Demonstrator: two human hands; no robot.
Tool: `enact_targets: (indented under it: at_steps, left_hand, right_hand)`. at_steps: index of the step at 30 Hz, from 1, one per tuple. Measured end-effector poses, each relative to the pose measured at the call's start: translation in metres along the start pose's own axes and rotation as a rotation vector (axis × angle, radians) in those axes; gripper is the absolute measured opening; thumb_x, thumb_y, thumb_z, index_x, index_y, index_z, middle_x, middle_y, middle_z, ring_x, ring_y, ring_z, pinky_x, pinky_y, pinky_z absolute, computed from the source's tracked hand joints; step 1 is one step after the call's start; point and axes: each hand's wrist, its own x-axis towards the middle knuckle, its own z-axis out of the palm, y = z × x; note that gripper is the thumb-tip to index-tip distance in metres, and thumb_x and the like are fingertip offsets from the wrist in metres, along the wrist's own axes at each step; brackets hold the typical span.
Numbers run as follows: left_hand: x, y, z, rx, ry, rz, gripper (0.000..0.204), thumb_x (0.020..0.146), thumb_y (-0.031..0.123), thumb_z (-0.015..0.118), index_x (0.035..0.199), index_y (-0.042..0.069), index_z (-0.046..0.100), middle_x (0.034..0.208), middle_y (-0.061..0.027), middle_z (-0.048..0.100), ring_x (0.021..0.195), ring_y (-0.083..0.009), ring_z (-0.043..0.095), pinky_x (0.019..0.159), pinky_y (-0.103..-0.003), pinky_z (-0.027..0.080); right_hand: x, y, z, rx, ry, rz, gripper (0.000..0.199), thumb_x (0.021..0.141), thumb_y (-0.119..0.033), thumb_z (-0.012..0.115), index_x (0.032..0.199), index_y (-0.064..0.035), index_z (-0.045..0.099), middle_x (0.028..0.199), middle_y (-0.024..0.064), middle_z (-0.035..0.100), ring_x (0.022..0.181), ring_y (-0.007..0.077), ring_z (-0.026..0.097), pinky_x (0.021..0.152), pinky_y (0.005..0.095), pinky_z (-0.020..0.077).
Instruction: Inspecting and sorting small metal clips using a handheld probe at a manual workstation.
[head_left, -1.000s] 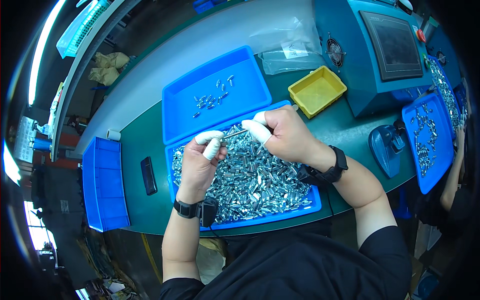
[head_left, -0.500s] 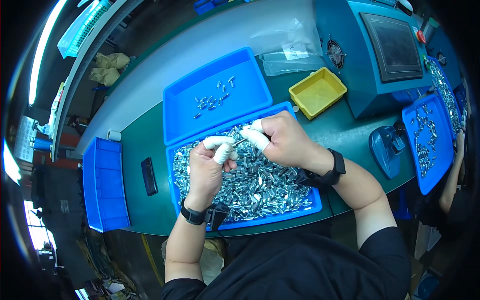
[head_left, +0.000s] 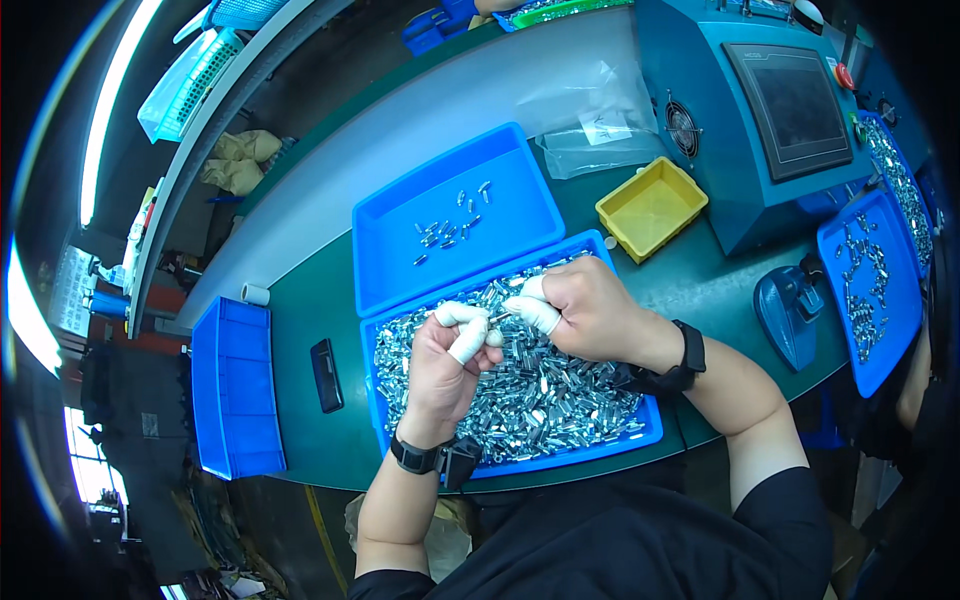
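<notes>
Left hand (head_left: 441, 371) and right hand (head_left: 592, 306) pinch a metal piece (head_left: 500, 317) – crosswise between them, near the full tray's (head_left: 651, 425) far edge.

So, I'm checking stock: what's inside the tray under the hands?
Small metal pieces, heaped in the blue tray. Left hand and right hand hide some; the heap hides its bottom.

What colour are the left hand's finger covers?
White; the finger covers show best in the head view.
</notes>
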Motion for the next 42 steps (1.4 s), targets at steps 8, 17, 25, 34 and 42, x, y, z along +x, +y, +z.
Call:
enact_targets:
  at_steps: [8, 17, 25, 34, 42]
  left_hand:
    - [0.001, -0.014, 0.013, 0.044, -0.042, 0.083, 0.007, 0.094, 0.003, 0.064, 0.100, 0.003, 0.061, 0.085, -0.0097, 0.069, 0.068, -0.0145, 0.066, 0.060, -0.022, 0.051]
    - [0.018, -0.021, 0.016, 0.356, -0.019, 0.237, 0.012, 0.091, -0.002, 0.064, 0.102, 0.001, 0.061, 0.090, -0.0089, 0.069, 0.077, -0.0138, 0.067, 0.065, -0.025, 0.053]
    - [0.027, -0.032, -0.005, 0.417, -0.023, 0.156, 0.010, 0.092, 0.001, 0.064, 0.102, 0.001, 0.061, 0.086, -0.0065, 0.067, 0.071, -0.0110, 0.063, 0.062, -0.023, 0.051]
    - [0.059, -0.039, -0.042, 0.268, 0.029, 0.145, 0.011, 0.094, 0.005, 0.064, 0.104, 0.003, 0.062, 0.083, -0.0030, 0.065, 0.067, -0.0078, 0.056, 0.060, -0.021, 0.044]
    - [0.062, -0.056, -0.024, 0.916, 0.107, 0.345, 0.024, 0.086, 0.004, 0.071, 0.110, 0.002, 0.066, 0.087, -0.0051, 0.067, 0.078, -0.0156, 0.063, 0.069, -0.029, 0.050]
  right_hand:
    - [-0.017, 0.013, 0.016, 0.154, -0.063, 0.050, 0.017, 0.091, -0.015, 0.064, 0.081, -0.0031, 0.069, 0.062, 0.0119, 0.061, 0.052, 0.0244, 0.057, 0.049, 0.0350, 0.0414]
    - [-0.014, 0.028, 0.012, 0.415, -0.133, 0.425, 0.018, 0.084, -0.012, 0.063, 0.072, 0.0000, 0.068, 0.064, 0.0199, 0.062, 0.053, 0.0332, 0.058, 0.049, 0.0396, 0.0411]
    - [-0.025, 0.030, 0.018, 0.037, -0.021, 0.193, 0.019, 0.088, -0.013, 0.063, 0.074, 0.0001, 0.066, 0.056, 0.0153, 0.054, 0.045, 0.0207, 0.047, 0.047, 0.0339, 0.0360]
    - [-0.022, 0.028, -0.006, 0.110, 0.136, 0.334, 0.025, 0.092, -0.013, 0.063, 0.073, 0.0013, 0.065, 0.056, 0.0070, 0.055, 0.049, 0.0109, 0.044, 0.048, 0.0309, 0.0352]
    - [-0.023, 0.034, -0.021, 0.086, 0.121, 0.272, 0.030, 0.095, -0.016, 0.063, 0.071, 0.0019, 0.063, 0.056, 0.0035, 0.052, 0.053, 0.0075, 0.041, 0.049, 0.0296, 0.0334]
